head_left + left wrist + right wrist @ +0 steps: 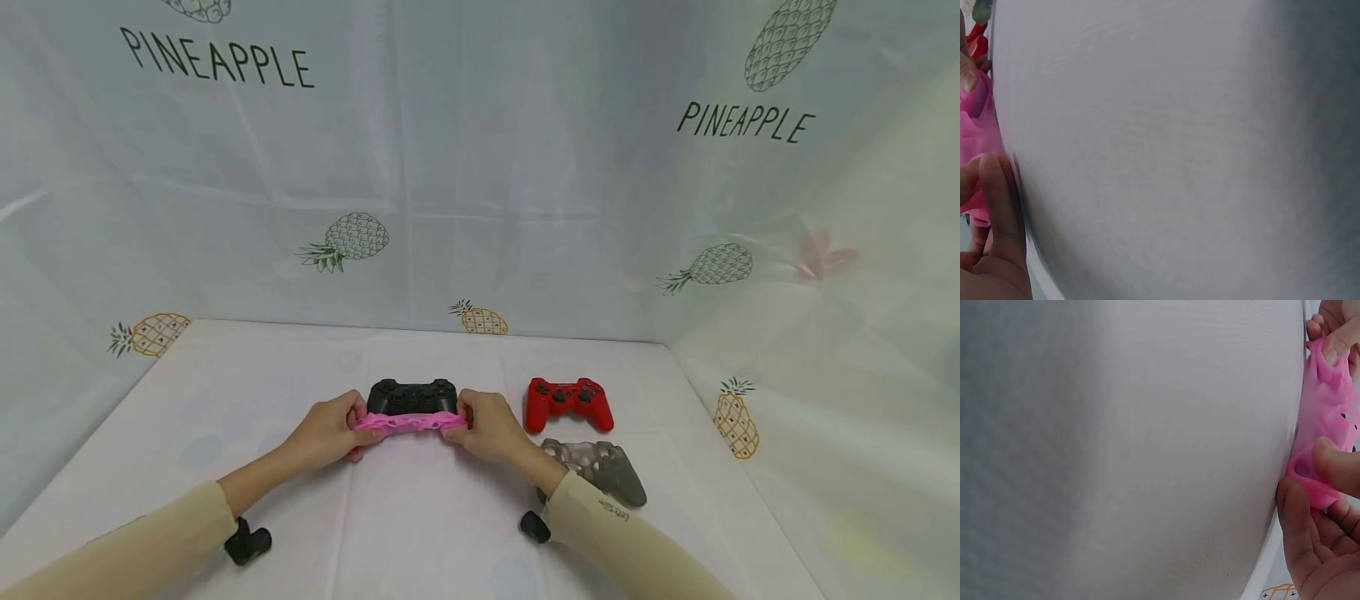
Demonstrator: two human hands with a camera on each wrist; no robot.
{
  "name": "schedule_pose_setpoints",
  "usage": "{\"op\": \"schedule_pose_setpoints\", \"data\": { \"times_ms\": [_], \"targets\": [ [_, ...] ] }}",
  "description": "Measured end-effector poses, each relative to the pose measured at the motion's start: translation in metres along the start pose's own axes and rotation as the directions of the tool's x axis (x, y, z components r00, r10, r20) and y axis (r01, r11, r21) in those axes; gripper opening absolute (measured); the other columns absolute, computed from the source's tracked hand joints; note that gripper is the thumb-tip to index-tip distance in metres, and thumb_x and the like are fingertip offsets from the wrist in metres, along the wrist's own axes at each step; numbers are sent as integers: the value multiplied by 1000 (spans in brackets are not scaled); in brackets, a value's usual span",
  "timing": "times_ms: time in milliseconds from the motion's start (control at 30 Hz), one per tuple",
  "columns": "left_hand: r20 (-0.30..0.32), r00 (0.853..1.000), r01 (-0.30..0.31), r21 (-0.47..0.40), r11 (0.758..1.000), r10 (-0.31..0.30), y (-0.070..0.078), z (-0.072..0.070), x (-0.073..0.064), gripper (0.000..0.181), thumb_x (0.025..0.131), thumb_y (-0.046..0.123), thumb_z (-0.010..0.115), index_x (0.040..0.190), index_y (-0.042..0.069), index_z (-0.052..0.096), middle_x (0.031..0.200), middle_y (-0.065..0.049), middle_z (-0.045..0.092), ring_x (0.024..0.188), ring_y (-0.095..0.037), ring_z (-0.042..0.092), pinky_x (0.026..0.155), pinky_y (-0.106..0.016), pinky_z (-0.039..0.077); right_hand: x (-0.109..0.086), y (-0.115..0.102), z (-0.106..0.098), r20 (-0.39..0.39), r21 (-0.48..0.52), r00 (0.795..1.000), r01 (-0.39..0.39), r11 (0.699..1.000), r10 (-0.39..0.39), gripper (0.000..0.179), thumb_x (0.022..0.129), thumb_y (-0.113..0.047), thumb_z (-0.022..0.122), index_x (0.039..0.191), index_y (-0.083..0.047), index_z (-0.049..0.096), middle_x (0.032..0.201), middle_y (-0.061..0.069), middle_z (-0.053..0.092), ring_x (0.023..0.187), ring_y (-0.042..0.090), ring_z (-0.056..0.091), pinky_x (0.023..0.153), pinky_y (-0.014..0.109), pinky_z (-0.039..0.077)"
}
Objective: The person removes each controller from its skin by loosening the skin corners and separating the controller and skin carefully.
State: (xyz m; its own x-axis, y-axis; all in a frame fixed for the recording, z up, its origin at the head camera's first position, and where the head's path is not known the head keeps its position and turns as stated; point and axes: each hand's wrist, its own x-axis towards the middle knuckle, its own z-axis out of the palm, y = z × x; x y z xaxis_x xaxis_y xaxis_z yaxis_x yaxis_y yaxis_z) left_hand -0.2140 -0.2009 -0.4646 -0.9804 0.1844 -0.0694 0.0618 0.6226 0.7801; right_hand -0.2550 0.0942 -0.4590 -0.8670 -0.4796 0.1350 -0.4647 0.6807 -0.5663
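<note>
Both hands hold a soft pink silicone controller cover (410, 423) stretched between them, just in front of a black game controller (412, 398). My left hand (325, 435) pinches its left end between thumb and fingers. At the other end my right hand (491, 427) has its thumb on the pink material and fingers behind it. The right wrist view shows the cover (1329, 403) sagging and folded, with small openings. In the left wrist view only part of the cover (979, 134) appears. Whether the cover touches the black controller cannot be told.
A red game controller (568, 403) lies right of the right hand. Nearer, a translucent grey controller-shaped piece (603, 467) is partly hidden by the right forearm. The white-covered table (420, 533) meets a pineapple-print curtain (480, 167) at the back and sides.
</note>
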Motion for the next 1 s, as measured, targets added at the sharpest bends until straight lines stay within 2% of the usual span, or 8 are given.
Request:
{"op": "schedule_pose_setpoints", "data": {
  "times_ms": [233, 367, 667, 1000],
  "targets": [
    [4, 1000, 12, -22, 1000, -12, -2, 0, 1, 40, 91, 28, 87, 103, 8, 55, 73, -4, 62, 61, -17, 69, 65, -30, 49, 1, -1, -1, 1, 7, 1000, 6, 1000, -6, 37, 87, -23, 90, 80, -12, 55, 62, -7, 43, 62, 8, 43, 55, 25, 31],
    [5, 1000, 6, -23, 1000, -6, -3, 1, 1, 40, 91, 28, 87, 104, 8, 55, 70, -4, 63, 61, -17, 69, 66, -30, 49, 0, -2, -2, 5, 4, 1000, -1, 1000, 1, 37, 88, -24, 90, 80, -12, 56, 62, -7, 43, 62, 8, 42, 55, 25, 32],
    [9, 1000, 27, -27, 999, -27, -1, 0, 1, 38, 92, 27, 86, 104, 7, 56, 77, -5, 62, 62, -17, 70, 68, -31, 49, 2, -3, -2, 38, -15, 999, -20, 1000, 21, 39, 88, -26, 90, 81, -15, 53, 64, -7, 44, 64, 8, 44, 55, 25, 32],
    [36, 999, 29, -58, 998, -27, 2, -1, 0, 35, 93, 23, 84, 105, 6, 55, 80, -6, 61, 64, -17, 71, 69, -30, 52, 1, -5, -4, 28, -6, 999, -19, 1000, 20, 37, 88, -24, 90, 82, -13, 54, 63, -6, 44, 63, 10, 44, 55, 26, 31]
  ]
}}
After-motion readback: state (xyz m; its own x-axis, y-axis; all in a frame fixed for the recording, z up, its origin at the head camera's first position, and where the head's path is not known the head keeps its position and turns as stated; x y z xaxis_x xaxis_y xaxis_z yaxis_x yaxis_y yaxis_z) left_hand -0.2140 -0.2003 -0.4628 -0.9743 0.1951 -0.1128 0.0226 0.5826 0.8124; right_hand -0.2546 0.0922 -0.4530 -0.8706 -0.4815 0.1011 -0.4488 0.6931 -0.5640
